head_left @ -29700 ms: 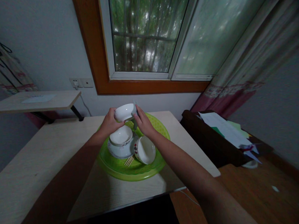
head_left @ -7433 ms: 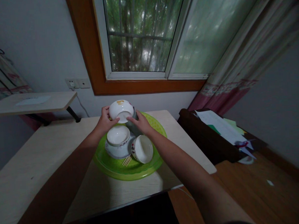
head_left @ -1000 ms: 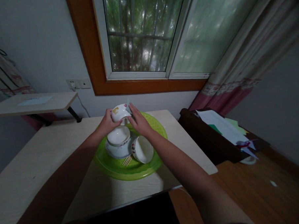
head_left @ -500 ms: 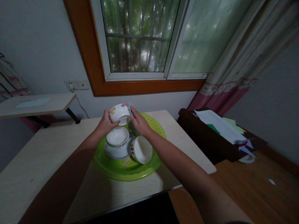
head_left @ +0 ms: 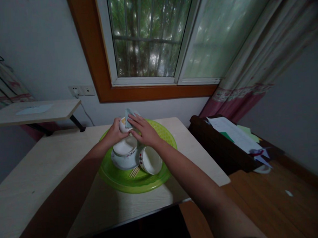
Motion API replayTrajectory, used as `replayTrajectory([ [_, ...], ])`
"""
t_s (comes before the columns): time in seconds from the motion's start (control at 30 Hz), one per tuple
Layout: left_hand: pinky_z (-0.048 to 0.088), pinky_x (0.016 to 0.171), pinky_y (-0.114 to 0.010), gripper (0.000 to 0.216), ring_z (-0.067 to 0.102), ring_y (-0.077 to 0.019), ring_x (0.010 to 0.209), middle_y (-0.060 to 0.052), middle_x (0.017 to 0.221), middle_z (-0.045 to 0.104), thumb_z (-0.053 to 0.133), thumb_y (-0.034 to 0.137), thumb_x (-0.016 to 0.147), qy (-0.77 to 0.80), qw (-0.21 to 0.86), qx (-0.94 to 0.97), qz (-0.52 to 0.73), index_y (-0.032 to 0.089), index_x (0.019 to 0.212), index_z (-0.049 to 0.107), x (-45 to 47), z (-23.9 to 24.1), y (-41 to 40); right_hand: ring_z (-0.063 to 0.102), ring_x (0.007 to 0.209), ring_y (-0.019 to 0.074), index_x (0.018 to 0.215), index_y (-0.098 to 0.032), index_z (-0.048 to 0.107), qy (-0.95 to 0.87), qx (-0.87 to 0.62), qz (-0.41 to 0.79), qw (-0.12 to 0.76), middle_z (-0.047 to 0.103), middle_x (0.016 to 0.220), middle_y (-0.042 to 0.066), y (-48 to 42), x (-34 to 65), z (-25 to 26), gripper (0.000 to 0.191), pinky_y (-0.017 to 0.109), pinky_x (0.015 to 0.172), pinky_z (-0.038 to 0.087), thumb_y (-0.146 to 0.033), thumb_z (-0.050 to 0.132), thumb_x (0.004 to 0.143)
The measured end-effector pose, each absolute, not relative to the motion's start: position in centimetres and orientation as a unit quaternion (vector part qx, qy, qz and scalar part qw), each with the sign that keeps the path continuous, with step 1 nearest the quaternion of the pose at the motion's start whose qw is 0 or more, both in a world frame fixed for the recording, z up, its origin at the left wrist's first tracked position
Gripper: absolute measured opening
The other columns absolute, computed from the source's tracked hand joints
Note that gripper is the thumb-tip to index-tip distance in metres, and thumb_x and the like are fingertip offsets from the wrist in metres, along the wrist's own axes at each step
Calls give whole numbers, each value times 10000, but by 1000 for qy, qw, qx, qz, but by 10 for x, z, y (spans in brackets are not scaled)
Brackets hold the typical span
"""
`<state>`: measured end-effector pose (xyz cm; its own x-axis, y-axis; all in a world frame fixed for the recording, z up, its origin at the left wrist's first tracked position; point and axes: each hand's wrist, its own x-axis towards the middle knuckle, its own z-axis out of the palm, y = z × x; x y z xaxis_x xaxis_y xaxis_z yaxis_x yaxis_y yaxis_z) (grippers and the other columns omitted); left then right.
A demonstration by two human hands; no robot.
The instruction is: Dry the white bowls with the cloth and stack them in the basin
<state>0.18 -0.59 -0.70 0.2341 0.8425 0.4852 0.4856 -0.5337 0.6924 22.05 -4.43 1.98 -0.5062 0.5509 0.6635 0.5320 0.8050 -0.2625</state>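
Observation:
My left hand (head_left: 115, 132) grips a white patterned bowl (head_left: 123, 125) by its left side, holding it above the tray. With my right hand (head_left: 145, 131) I press a pale blue-green cloth (head_left: 128, 117) against the bowl; hand and cloth hide much of it. Beneath them a white bowl (head_left: 125, 146) rests on a larger white dish (head_left: 124, 162). Another white bowl (head_left: 152, 160) with a floral outside lies tilted on its side to the right. Several chopsticks (head_left: 134, 171) lie in front. All of these are on a round green tray (head_left: 141, 187).
The tray stands on a pale wooden table (head_left: 53, 165). A raised shelf (head_left: 53, 109) with black legs is at the left. Behind is a window sill (head_left: 158, 92). At the right, a dark cabinet (head_left: 215, 148) carries papers (head_left: 230, 131).
My right hand has moved from the bowl's right side across its outer surface, bringing the cloth up and left over it. The bowl has turned and is more covered.

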Motion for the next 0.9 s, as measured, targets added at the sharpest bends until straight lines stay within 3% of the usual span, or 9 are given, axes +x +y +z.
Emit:
replayTrajectory([
  [0.27,518,889,-377,692,621,-252,1063,-82,1148,600,800,390,663,457,192,759,421,215,1208,412,2,-3,-9,465,1443,277,1552,-233,404,-809,-371,85,448,480,1562,143,-23,237,8,746,498,1221,361,-561,639,924],
  [0.47,511,901,-403,667,616,-266,1056,-102,1154,589,768,364,683,455,151,784,395,187,1222,418,2,-1,-11,422,1472,268,1568,-305,373,-835,-351,13,424,411,1621,77,-32,232,12,675,511,1231,342,-489,603,961],
  [0.67,502,920,-396,643,614,-258,1048,-85,1129,588,767,366,679,436,147,793,398,190,1203,439,4,-1,-11,345,1520,262,1545,-291,428,-867,-312,-33,387,437,1608,40,-42,224,18,600,503,1252,309,-432,574,980],
  [0.9,509,910,-384,674,618,-256,1054,-73,1126,599,789,366,667,451,150,773,420,201,1219,440,2,-4,-8,463,1439,261,1471,-261,539,-821,-373,-16,432,524,1541,70,-39,228,20,498,490,1219,365,-393,552,991],
])
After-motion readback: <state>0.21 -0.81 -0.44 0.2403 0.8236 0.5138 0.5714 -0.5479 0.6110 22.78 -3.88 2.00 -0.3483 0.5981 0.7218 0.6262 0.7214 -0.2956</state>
